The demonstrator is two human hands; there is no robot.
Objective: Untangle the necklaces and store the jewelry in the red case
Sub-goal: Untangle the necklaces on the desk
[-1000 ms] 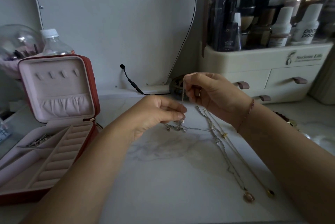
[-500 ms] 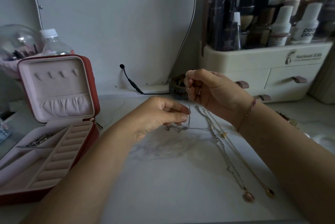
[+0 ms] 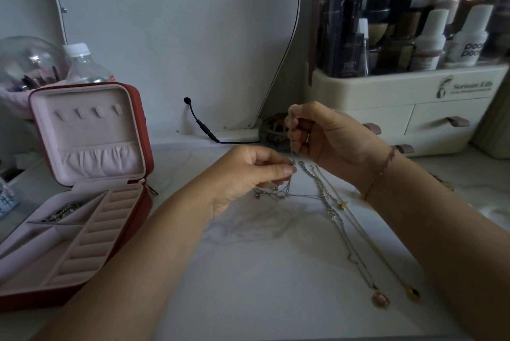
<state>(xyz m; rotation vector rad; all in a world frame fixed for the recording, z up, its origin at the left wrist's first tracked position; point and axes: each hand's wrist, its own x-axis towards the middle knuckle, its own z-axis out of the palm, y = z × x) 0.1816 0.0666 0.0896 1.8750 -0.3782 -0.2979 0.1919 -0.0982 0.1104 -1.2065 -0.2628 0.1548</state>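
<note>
A thin silver chain [image 3: 292,144] hangs taut between my two hands above the marble tabletop. My right hand [image 3: 323,136] pinches its upper end; my left hand [image 3: 248,172] pinches it lower down, just above a small tangle of silver chain [image 3: 276,194] lying on the table. Two longer necklaces lie stretched out to the right: a silver one [image 3: 345,233] with a pink pendant [image 3: 380,299] and a gold one [image 3: 369,241] with a gold pendant [image 3: 413,293]. The red jewelry case [image 3: 143,131] stands open at the left, with a dark chain [image 3: 62,212] in one compartment.
A mirror base with a black cable [image 3: 201,126] stands behind my hands, next to a small dark bowl [image 3: 273,128]. A cream cosmetics organizer [image 3: 400,109] with drawers fills the back right. A plastic bottle [image 3: 82,64] and a clear dome sit behind the case.
My left hand slid up along the hanging chain, from near the tangle to closer under my right hand. My right hand shifted slightly up and right.
</note>
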